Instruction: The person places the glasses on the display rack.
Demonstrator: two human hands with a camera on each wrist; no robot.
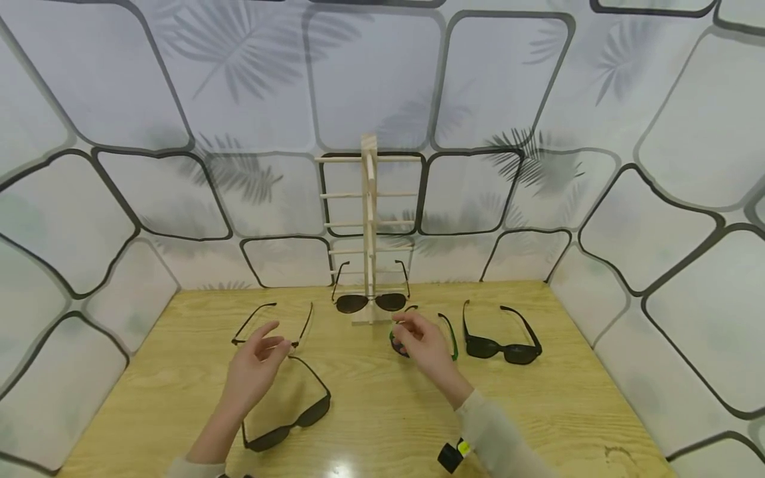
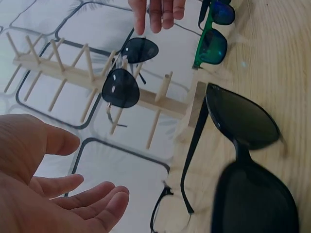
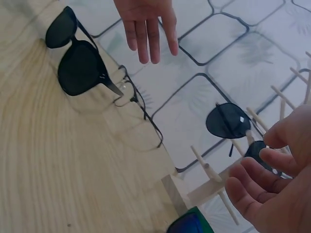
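My left hand [image 1: 254, 365] hovers above the table at left, fingers loosely bent, holding nothing. Beneath it are thin-framed clear eyeglasses [image 1: 238, 341], partly covered, and black sunglasses [image 1: 313, 413] with their temples unfolded. Over green-framed sunglasses [image 2: 214, 46] hangs my right hand [image 1: 427, 348], its relaxed fingers empty; it hides part of them in the head view. Dark-lensed aviator sunglasses [image 1: 352, 304] sit low on the wooden display rack [image 1: 368, 179], just left of and behind the right hand. In the right wrist view its fingers overlap one aviator lens, with no grip visible.
Another pair of black sunglasses [image 1: 520, 354] lies on the wooden table [image 1: 382, 405] at right. The rack's pegs above the aviators carry no glasses. Patterned panels [image 1: 382, 79] enclose the back and sides. A small black box [image 1: 451, 457] shows beside the right sleeve.
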